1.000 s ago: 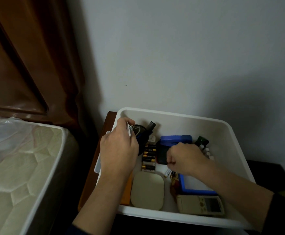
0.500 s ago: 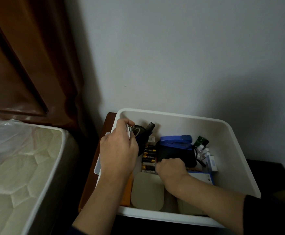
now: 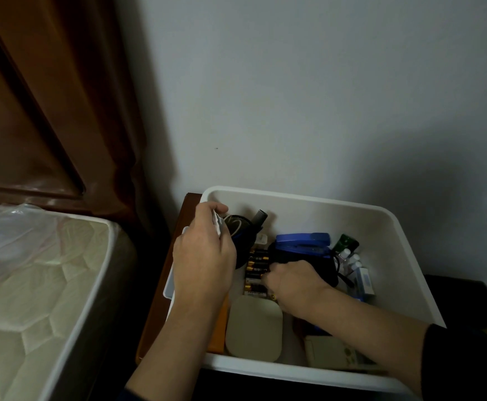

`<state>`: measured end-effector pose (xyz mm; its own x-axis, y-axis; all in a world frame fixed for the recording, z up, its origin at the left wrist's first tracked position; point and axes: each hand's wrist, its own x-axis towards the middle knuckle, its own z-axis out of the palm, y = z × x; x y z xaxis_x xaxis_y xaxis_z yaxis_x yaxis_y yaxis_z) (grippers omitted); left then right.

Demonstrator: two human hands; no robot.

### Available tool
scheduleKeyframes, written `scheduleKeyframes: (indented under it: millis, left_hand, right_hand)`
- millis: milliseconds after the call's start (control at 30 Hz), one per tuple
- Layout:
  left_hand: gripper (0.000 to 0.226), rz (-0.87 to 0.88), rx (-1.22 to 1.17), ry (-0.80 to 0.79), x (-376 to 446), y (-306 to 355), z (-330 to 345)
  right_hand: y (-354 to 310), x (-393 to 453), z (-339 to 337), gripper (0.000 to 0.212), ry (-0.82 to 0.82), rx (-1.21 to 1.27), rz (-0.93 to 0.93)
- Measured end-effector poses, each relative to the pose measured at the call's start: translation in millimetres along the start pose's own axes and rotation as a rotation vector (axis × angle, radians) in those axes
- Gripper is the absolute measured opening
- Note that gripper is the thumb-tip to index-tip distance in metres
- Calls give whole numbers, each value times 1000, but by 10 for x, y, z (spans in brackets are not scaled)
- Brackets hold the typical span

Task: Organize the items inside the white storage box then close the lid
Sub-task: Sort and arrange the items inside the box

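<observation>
Currently sorting: white storage box (image 3: 308, 198) sits open on the desk (image 3: 161, 299) by the wall. Left hand (image 3: 204, 264) pinches a small white item; right hand (image 3: 291, 282) is curled among the batteries (image 3: 255, 266), grasp unclear to me. Next I'd judge: seat items, find the unseen lid.

Right hand (image 3: 290, 285) fingertips, hidden among the batteries (image 3: 256, 267) (grip unclear)
</observation>
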<state>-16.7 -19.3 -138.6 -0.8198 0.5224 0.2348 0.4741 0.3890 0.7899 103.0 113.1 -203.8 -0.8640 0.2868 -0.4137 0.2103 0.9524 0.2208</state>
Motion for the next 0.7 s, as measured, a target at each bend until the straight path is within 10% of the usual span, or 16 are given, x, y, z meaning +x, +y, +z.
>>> scheduleKeyframes:
  millis: [300,700]
  left_hand:
    - [22,-53,-278,186,35,-60,14]
    - [21,-131,-429,227,74,-83,-14]
  right_hand:
    - [-90,106,-64,28,467,96,-205]
    - [-139,266,25,16,440,66,-239]
